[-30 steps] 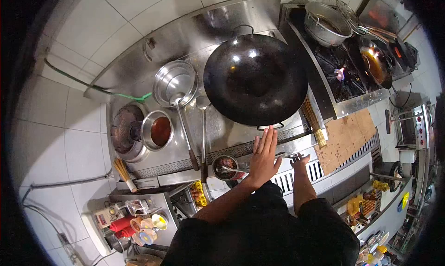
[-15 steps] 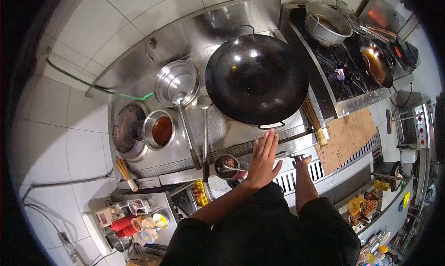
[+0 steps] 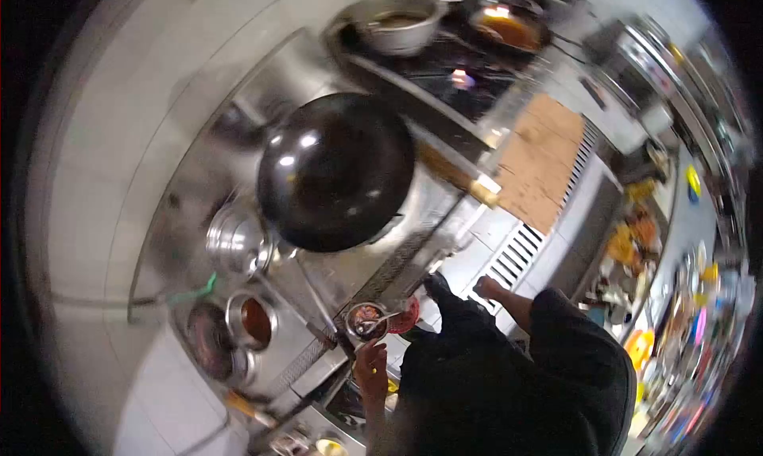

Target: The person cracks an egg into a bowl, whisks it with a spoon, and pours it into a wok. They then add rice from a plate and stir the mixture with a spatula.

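The left hand (image 3: 371, 365) was just beside the bowl (image 3: 349, 322), where contact called for minding the spoon (image 3: 383, 319); the right hand (image 3: 490, 287) hung apart; neither grip's width could be told

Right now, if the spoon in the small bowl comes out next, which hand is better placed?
Likely the left. The left hand is close beside the bowl holding the spoon; the right hand is farther off, over the floor.

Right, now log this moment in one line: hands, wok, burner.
left hand: beside small pot, contact unclear | right hand: away from pot, grip blurred | wok: on steel counter | burner: flame visible
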Motion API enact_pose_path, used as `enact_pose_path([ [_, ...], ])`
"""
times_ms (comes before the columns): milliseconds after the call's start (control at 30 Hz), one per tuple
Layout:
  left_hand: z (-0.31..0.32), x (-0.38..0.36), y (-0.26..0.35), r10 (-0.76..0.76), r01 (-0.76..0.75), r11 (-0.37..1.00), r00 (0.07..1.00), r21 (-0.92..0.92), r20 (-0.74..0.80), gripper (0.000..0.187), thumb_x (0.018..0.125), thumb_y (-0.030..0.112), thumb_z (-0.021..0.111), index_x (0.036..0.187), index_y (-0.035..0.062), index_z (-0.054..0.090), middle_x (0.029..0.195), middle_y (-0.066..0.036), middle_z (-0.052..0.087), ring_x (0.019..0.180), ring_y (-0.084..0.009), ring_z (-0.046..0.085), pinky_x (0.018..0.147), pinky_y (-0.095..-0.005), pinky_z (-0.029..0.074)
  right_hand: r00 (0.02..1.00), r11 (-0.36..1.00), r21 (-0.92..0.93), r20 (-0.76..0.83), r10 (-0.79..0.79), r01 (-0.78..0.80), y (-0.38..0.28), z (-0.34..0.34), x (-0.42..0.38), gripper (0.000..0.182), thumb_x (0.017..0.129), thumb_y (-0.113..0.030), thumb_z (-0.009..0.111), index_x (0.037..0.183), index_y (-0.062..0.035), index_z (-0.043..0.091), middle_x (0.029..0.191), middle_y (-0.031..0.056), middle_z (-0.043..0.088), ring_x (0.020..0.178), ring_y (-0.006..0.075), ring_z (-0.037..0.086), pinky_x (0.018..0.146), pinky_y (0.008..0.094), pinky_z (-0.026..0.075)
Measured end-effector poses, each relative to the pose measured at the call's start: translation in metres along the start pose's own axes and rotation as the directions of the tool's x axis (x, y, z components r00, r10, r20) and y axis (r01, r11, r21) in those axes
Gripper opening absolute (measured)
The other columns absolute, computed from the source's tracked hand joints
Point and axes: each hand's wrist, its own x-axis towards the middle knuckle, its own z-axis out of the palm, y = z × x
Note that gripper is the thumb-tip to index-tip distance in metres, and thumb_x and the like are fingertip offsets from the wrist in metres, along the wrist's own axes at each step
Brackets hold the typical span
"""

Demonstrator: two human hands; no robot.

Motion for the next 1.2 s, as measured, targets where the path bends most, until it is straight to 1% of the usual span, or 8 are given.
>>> enact_pose_path([
  [67, 0.000, 0.002, -0.005, 0.159, -0.154, 0.985, 0.986, -0.081, 0.051, 0.026, 0.092, 0.013, 0.059, 0.114, 0.0000, 0.058, 0.099, -0.011, 0.066, 0.093, -0.0174, 0.063, 0.083, -0.0309, 0.050, 0.933, 0.657, -0.668, 0.181, -0.311, 0.349, -0.010, 0.014, -0.018, 0.029, 0.079, -0.030, 0.058, 0.072, -0.0038, 0.067, 0.079, 0.0193, 0.067, 0.081, 0.0362, 0.066, 0.076, 0.0460, 0.052],
  [133, -0.004, 0.007, 0.001, 0.042, -0.012, 0.987, 0.982, -0.162, 0.184, 0.027, 0.093, 0.014, 0.058, 0.115, -0.0026, 0.057, 0.103, -0.010, 0.063, 0.093, -0.0170, 0.060, 0.084, -0.0292, 0.049, 0.984, 0.940, -0.304, 0.031, 0.173, -0.155, -0.065, 0.009, -0.075, 0.038, 0.079, -0.034, 0.052, 0.090, -0.0014, 0.069, 0.091, 0.0193, 0.068, 0.090, 0.0380, 0.064, 0.081, 0.0437, 0.051],
  [200, -0.001, 0.010, 0.003, 0.064, -0.014, 0.983, 0.959, -0.181, 0.276, 0.028, 0.095, 0.015, 0.055, 0.117, -0.0022, 0.056, 0.108, -0.010, 0.062, 0.097, -0.0166, 0.059, 0.085, -0.0282, 0.047, 0.996, 0.962, -0.271, -0.078, -0.043, 0.020, -0.076, 0.012, -0.136, 0.044, 0.081, -0.037, 0.050, 0.100, -0.0007, 0.066, 0.102, 0.0247, 0.065, 0.099, 0.0391, 0.061, 0.086, 0.0460, 0.048],
  [567, 0.038, 0.012, 0.009, 0.174, -0.201, 0.978, 0.665, -0.051, 0.726, 0.034, 0.097, 0.019, 0.052, 0.125, 0.0005, 0.049, 0.108, -0.012, 0.064, 0.091, -0.0151, 0.062, 0.075, -0.0250, 0.049, 0.693, 0.870, 0.364, -0.531, 0.487, -0.333, 0.062, 0.170, -0.379, 0.039, 0.079, -0.034, 0.058, 0.096, -0.0006, 0.067, 0.097, 0.0237, 0.066, 0.090, 0.0338, 0.065, 0.081, 0.0437, 0.050],
  [700, 0.081, -0.014, 0.001, 0.060, -0.110, 0.994, 0.552, 0.001, 0.832, 0.033, 0.097, 0.017, 0.051, 0.125, 0.0007, 0.049, 0.106, -0.013, 0.064, 0.088, -0.0160, 0.062, 0.075, -0.0241, 0.049, 0.546, 0.260, 0.965, -0.226, 0.806, 0.015, 0.079, 0.186, -0.471, 0.039, 0.087, -0.037, 0.049, 0.099, -0.0035, 0.063, 0.080, 0.0148, 0.068, 0.061, 0.0220, 0.065, 0.059, 0.0390, 0.052],
  [767, 0.111, -0.033, 0.002, 0.018, -0.136, 0.989, 0.515, 0.061, 0.857, 0.033, 0.097, 0.017, 0.051, 0.125, -0.0002, 0.049, 0.107, -0.016, 0.064, 0.088, -0.0165, 0.062, 0.075, -0.0252, 0.050, 0.386, 0.002, 0.935, -0.148, 0.910, 0.354, 0.091, 0.186, -0.508, 0.037, 0.089, -0.037, 0.045, 0.098, -0.0049, 0.060, 0.074, 0.0130, 0.066, 0.058, 0.0224, 0.063, 0.053, 0.0377, 0.049],
  [933, 0.208, -0.101, 0.020, -0.162, -0.098, 0.976, 0.280, 0.196, 0.946, 0.037, 0.097, 0.023, 0.053, 0.124, -0.0009, 0.049, 0.108, -0.015, 0.064, 0.090, -0.0182, 0.063, 0.077, -0.0277, 0.051, -0.087, 0.085, 0.738, -0.036, 0.996, 0.669, 0.160, 0.174, -0.570, 0.041, 0.092, -0.044, 0.044, 0.095, -0.0039, 0.055, 0.066, 0.0118, 0.060, 0.048, 0.0182, 0.057, 0.039, 0.0310, 0.042],
  [1200, 0.389, -0.241, 0.036, -0.405, -0.327, 0.870, -0.049, 0.369, 0.913, 0.032, 0.096, 0.024, 0.051, 0.118, 0.0012, 0.055, 0.105, -0.012, 0.066, 0.091, -0.0171, 0.064, 0.078, -0.0255, 0.048, -0.008, 0.194, 0.734, -0.248, 0.969, 0.650, 0.202, 0.113, -0.607, 0.027, 0.094, -0.023, 0.047, 0.096, 0.0021, 0.038, 0.059, 0.0173, 0.059, 0.040, 0.0231, 0.059, 0.029, 0.0315, 0.041],
])
